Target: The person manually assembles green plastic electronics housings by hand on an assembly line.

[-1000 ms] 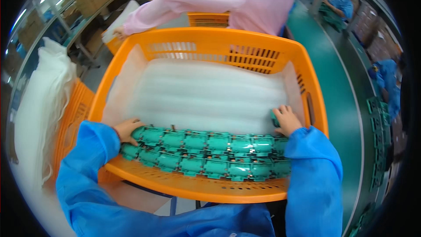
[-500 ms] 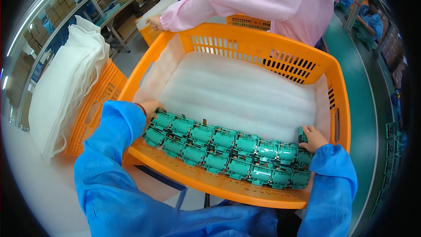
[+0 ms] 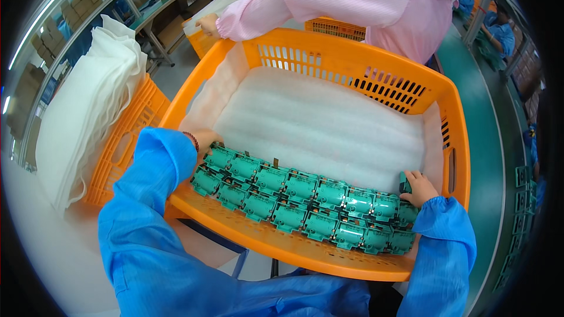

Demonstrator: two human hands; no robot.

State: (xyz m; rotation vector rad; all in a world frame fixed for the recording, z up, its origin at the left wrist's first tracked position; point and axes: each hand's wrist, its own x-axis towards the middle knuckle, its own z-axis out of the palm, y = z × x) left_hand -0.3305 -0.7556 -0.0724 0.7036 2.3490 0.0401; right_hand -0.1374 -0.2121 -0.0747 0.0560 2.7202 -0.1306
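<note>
A large orange plastic crate (image 3: pixel 276 252) stands before me, lined with a white foam sheet (image 3: pixel 317 117). Along its near side lie two rows of green plastic housings (image 3: pixel 301 186) with dark inner parts and copper-coloured bits. At the left end of the upper row, my left hand (image 3: pixel 204 142) closes on the end housing, its fingertips partly hidden. My right hand (image 3: pixel 421 189) is at the other end of that row, fingers curled round a green housing (image 3: pixel 405 182) that stands on edge there.
A co-worker in a pink sleeve (image 3: pixel 252 14) rests a hand on the crate's far left corner. White foam sheets (image 3: pixel 88 105) are piled on another orange crate (image 3: pixel 126 141) at left. A green conveyor belt (image 3: pixel 479 141) runs along the right, with more green parts beyond.
Both hands keep their places at the row's ends, and the housings have not visibly moved. Only the view has shifted very slightly.
</note>
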